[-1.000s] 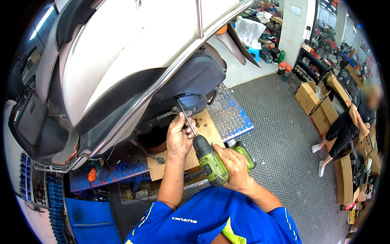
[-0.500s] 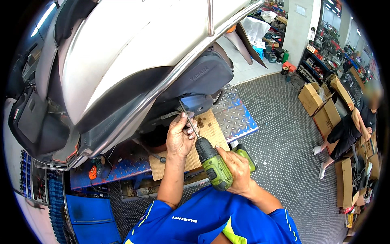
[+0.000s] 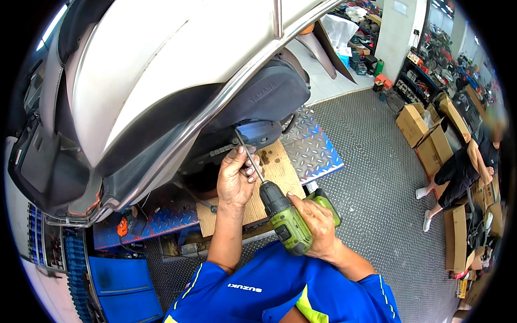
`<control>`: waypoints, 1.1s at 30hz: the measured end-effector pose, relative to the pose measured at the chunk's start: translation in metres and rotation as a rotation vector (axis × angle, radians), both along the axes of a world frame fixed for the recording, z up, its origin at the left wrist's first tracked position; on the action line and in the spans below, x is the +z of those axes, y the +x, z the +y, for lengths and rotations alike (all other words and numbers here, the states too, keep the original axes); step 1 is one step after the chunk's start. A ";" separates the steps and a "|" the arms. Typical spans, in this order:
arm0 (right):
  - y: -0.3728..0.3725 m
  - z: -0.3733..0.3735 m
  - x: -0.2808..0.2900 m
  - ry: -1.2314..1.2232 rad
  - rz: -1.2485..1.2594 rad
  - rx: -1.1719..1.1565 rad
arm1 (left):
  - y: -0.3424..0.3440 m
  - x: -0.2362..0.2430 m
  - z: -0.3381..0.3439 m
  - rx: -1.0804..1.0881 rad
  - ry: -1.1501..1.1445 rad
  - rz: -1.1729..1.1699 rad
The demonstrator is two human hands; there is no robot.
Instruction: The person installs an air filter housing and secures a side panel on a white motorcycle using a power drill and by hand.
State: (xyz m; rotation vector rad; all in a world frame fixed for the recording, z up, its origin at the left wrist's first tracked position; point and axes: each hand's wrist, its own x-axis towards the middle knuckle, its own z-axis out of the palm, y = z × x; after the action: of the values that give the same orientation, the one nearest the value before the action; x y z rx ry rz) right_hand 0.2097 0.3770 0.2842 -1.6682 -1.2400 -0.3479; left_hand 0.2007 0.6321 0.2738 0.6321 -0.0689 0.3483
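Upper L of the drill (image 3: 288, 226), the scooter (image 3: 156, 70) is cut off at the top; its dark cover (image 3: 258, 132) meets the long bit (image 3: 242, 141), but the tip's too small to tell if it's seated in anything. Part of the shaft is hidden by fingers, and the drill's grip & trigger are mostly covered. L hand (image 3: 236, 175) is just up-L of the drill, forearm rising from below, palm partly up, fingers curled in a pinch on the shaft ahead of the chuck. R hand (image 3: 316, 223) is on the drill's R side, forearm angled up-L, thumb laid along the body, fingers wrapped round the grip, tips out of sight. So the bit runs thru the L fingers, up-L from the chuck; the drill sits in the R hand's grasp, body L of the thumb, battery (image 3: 329, 207) past the knuckles.
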 end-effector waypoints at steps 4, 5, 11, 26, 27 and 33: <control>0.000 0.005 -0.002 0.005 0.013 -0.014 | 0.003 0.000 0.003 0.010 0.006 -0.011; -0.001 0.007 -0.001 0.003 0.019 -0.021 | 0.002 0.000 0.003 0.014 0.004 -0.005; -0.011 0.011 0.001 -0.049 0.020 -0.045 | -0.006 -0.001 -0.001 0.095 -0.023 0.068; -0.012 0.014 -0.008 -0.065 -0.037 -0.063 | -0.026 -0.021 -0.001 0.170 0.061 0.225; -0.011 0.014 -0.006 -0.071 -0.035 -0.052 | -0.026 -0.020 0.000 0.161 0.075 0.235; -0.003 0.010 -0.005 0.047 0.164 0.024 | -0.022 -0.020 -0.003 0.159 0.055 0.271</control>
State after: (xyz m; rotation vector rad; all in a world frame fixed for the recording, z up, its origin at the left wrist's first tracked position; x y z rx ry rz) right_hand 0.2064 0.3869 0.2789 -1.6068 -1.1213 -0.2187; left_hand 0.1784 0.6295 0.2540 0.7360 0.2324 0.4123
